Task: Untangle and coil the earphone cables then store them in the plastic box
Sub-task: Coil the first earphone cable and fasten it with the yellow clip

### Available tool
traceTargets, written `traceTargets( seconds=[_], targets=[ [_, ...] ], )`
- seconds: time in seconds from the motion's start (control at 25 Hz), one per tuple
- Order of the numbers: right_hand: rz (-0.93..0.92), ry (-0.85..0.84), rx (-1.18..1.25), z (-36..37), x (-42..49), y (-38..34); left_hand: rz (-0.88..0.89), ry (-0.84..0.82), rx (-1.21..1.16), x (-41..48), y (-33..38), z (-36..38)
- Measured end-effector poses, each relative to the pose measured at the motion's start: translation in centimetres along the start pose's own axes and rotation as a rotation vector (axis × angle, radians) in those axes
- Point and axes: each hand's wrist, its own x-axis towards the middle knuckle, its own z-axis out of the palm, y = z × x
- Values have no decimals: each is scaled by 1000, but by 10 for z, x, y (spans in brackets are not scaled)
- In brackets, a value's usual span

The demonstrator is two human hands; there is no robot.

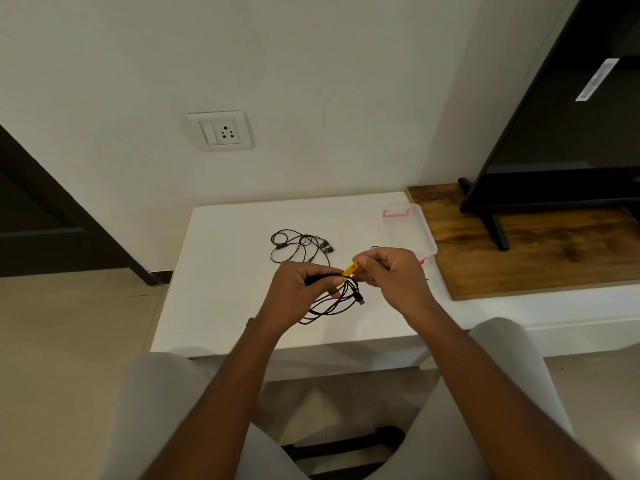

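Left hand (298, 289) grip pinching coiled cable (329, 303), right hand (391, 275) pinching yellow tie (350, 270) to bind loops; box (417, 230) at two o'clock.

Loose earphones (300, 244) on table (221, 271) – plastic box (412, 230) right, near wall.

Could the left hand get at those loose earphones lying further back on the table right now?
Probably yes for reach: nothing lies between the left hand and the loose earphones on the white table. But its fingers grip the coiled cable, so it would likely need to let go first.
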Motion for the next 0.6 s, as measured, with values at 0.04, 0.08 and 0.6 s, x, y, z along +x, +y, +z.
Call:
traceTargets(
  seconds=[0.04, 0.08, 0.6],
  targets=[
    [0, 0, 21, 0, -1, 0, 8, 7, -9, 1, -1, 0],
    [-5, -5, 34, 0, -1, -1, 9, 12, -15, 1, -3, -1],
    [-279, 15, -58, 6, -11, -6, -64, 112, 16, 3, -3, 3]
  ],
)
